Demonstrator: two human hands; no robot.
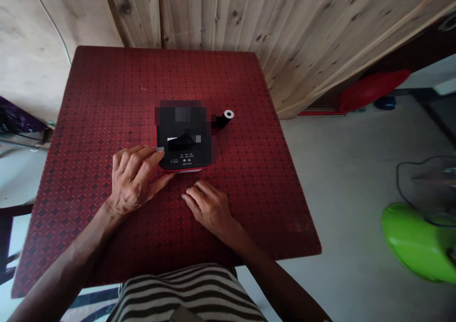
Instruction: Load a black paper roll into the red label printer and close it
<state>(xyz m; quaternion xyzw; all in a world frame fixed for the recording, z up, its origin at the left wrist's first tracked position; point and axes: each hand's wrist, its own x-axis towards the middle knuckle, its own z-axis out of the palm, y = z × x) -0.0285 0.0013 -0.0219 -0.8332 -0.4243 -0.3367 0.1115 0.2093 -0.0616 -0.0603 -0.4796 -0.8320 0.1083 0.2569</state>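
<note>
A black box with a red lower edge (190,152) lies on the table, with small white print near its front and a dark opening or flap in its top. Much of its top is blurred into blocks. My left hand (133,175) grips its front left corner, fingers on the left side and thumb along the front edge. Closer to me, my right hand (210,205) rests on the table, loosely curled and apart from the box; nothing shows in it. Right of the box is a small black roll (223,121) with a white ring at its end.
The table (107,89) has a red patterned cover. Behind it stands a wooden plank wall (221,13). On the floor to the right are a green plastic object (409,241) and a dark cable (399,179). Part of a dark chair (14,213) shows at left.
</note>
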